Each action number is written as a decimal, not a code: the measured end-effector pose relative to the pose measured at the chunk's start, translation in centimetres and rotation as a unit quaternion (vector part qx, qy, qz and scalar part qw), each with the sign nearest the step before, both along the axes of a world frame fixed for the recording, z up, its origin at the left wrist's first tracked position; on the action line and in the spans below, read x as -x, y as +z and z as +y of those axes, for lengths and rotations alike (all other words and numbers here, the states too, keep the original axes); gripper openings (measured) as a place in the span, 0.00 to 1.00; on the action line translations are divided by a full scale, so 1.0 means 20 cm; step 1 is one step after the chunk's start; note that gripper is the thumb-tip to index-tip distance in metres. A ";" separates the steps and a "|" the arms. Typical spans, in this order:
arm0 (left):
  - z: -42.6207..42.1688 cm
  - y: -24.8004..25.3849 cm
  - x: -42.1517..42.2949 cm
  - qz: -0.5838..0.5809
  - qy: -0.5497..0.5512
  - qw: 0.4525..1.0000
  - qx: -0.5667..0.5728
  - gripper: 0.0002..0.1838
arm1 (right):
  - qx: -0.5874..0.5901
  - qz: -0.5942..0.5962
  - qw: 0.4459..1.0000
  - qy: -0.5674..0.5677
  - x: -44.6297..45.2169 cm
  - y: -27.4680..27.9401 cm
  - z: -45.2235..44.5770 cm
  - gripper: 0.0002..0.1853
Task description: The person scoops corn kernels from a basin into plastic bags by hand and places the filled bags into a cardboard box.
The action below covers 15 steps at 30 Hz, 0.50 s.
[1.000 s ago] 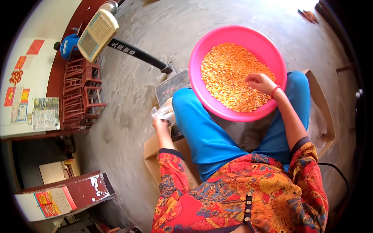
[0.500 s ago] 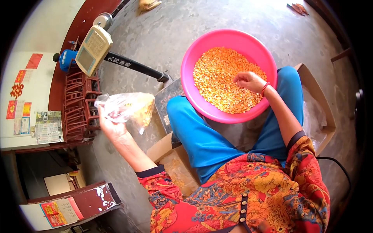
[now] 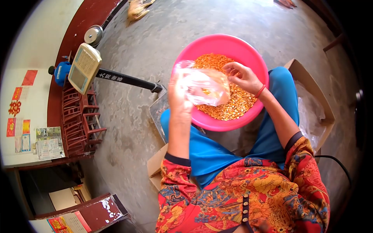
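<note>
A clear plastic bag (image 3: 211, 83) with yellow corn kernels in it is held in my left hand (image 3: 179, 95), above a pink basin (image 3: 258, 54). The fingers are closed on the bag's gathered left end. Loose corn kernels (image 3: 241, 103) fill the bottom of the basin, partly covered by the bag. My right hand (image 3: 246, 78), with a red bracelet at the wrist, hovers over the kernels just right of the bag. Its fingers are bent and apart, and I see nothing held in them.
A platform scale's display (image 3: 84, 68) stands on a black post (image 3: 126, 79) at the left. Cardboard boxes (image 3: 316, 93) lie on both sides of my legs, the right one holding plastic bags. Small red chairs (image 3: 79, 116) line the wall. An animal (image 3: 138, 9) lies farther back.
My left hand has carried the bag rightward from beside the scale to over the basin. My right hand has risen slightly away from the kernels, its fingers spreading a little.
</note>
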<state>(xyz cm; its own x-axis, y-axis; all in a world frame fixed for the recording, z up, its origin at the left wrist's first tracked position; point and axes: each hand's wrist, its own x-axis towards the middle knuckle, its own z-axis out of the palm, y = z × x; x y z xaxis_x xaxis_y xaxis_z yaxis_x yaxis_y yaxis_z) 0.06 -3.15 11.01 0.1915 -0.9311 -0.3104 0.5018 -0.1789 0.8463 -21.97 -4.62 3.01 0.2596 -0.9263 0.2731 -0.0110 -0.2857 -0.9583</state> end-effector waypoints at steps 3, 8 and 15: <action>0.01 -0.15 0.16 0.003 -0.018 1.000 -0.019 0.08 | 0.017 0.079 0.995 0.061 -0.03 0.13 0.06 0.28; -0.01 -0.08 0.13 -0.014 -0.139 0.988 0.062 0.26 | 0.107 0.125 0.986 -0.023 -0.15 0.07 0.05 0.17; -0.02 -0.22 -0.07 -0.132 -0.178 0.974 0.043 0.15 | -0.123 0.215 0.965 -0.083 0.19 0.11 -0.09 0.13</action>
